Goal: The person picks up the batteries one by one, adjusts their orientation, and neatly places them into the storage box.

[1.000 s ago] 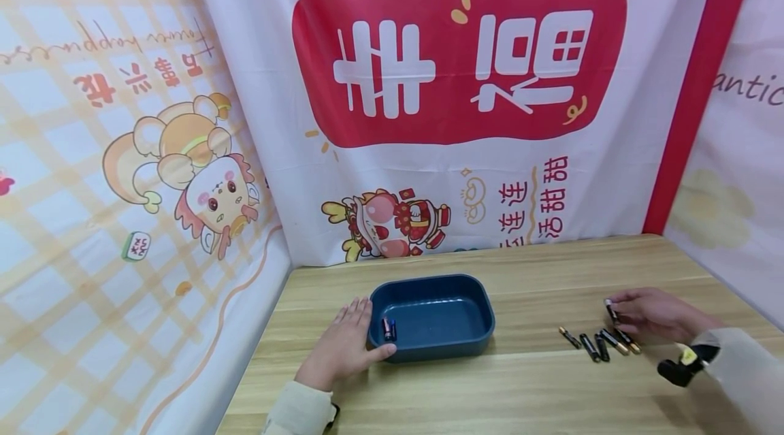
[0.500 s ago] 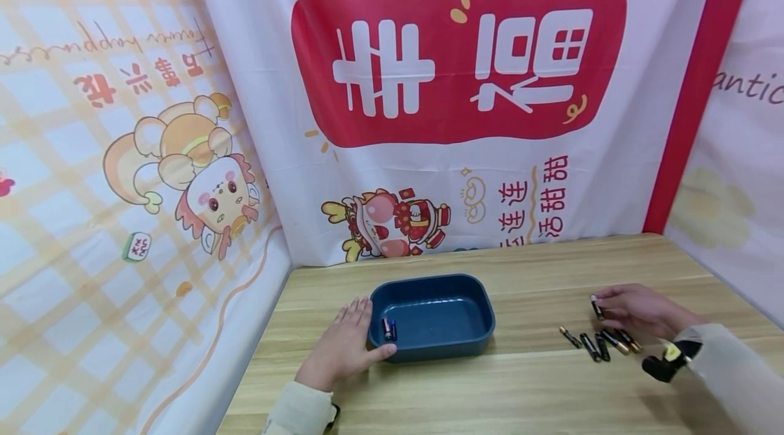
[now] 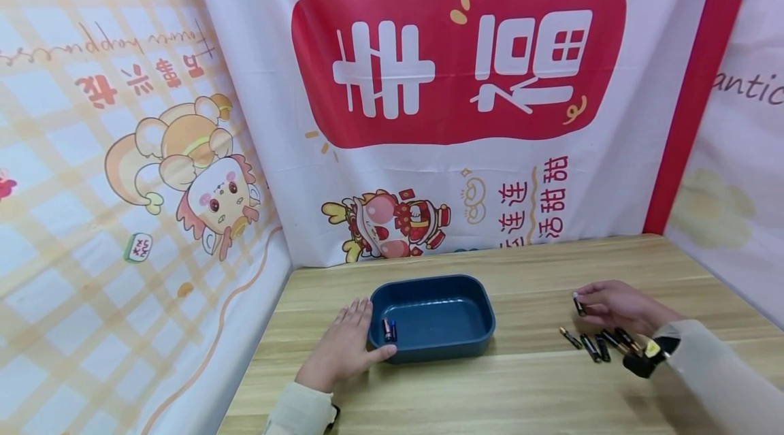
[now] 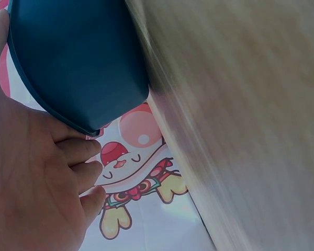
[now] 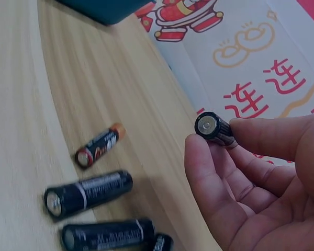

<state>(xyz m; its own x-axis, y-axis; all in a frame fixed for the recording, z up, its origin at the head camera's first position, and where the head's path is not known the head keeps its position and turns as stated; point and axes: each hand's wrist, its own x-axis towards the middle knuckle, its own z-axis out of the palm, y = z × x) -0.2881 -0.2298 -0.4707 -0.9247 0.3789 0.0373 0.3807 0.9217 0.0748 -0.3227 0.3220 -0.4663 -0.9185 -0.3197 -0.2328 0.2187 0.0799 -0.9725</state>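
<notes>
Right hand (image 3: 621,307), pinching a battery (image 5: 213,127), has moved left; farther left lies the box (image 3: 442,320), outstretched left hand (image 3: 344,346) touching it.

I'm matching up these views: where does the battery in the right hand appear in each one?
Head: the battery is toward the right, below mid-height, pinched by the right hand.
Left wrist: not in it.
Right wrist: the battery is right of centre, about mid-height, one end facing the camera.
Shared landmark: the blue box, lower middle in head, upper left in left wrist, top edge in right wrist.
</notes>
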